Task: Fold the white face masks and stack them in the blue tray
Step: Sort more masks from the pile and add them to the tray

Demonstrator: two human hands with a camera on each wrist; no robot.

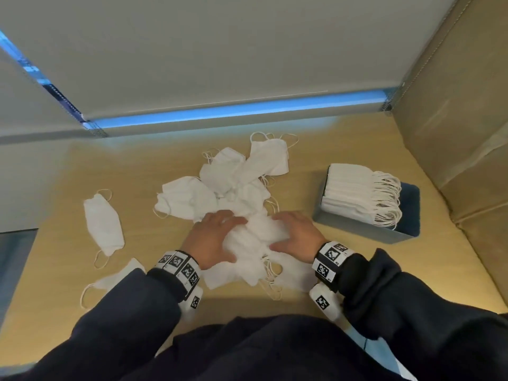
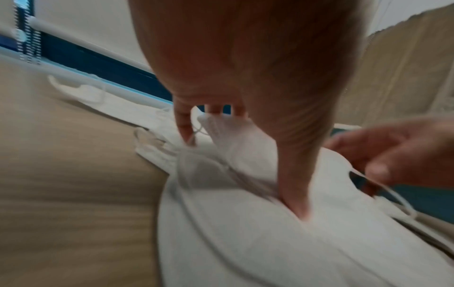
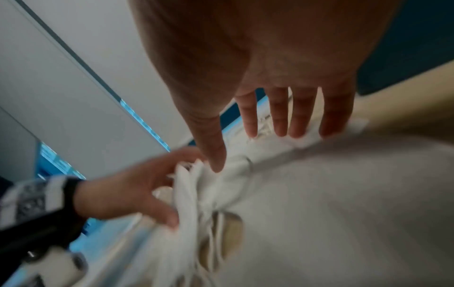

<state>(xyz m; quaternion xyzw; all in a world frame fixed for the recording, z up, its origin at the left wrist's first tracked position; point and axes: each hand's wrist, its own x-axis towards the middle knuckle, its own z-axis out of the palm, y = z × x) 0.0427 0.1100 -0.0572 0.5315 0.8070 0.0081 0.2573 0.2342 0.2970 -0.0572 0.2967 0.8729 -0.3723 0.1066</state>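
A loose pile of white face masks (image 1: pixel 233 182) lies mid-table. At its near edge both hands work one white mask (image 1: pixel 261 235). My left hand (image 1: pixel 217 237) holds the mask's left side between thumb and fingers; the left wrist view shows the hand (image 2: pixel 245 174) with its thumb (image 2: pixel 294 198) dug into a fold. My right hand (image 1: pixel 295 232) lies on the mask's right side, and the right wrist view shows the hand (image 3: pixel 253 149) with straight, spread fingers (image 3: pixel 280 120) touching the fabric. The blue tray (image 1: pixel 357 229) at the right holds a stack of folded masks (image 1: pixel 354 193).
One single mask (image 1: pixel 103 224) lies alone at the left, and another (image 1: pixel 115 279) sits partly under my left sleeve. A padded beige wall (image 1: pixel 453 119) rises right behind the tray. A window blind (image 1: pixel 220 50) hangs at the table's far edge.
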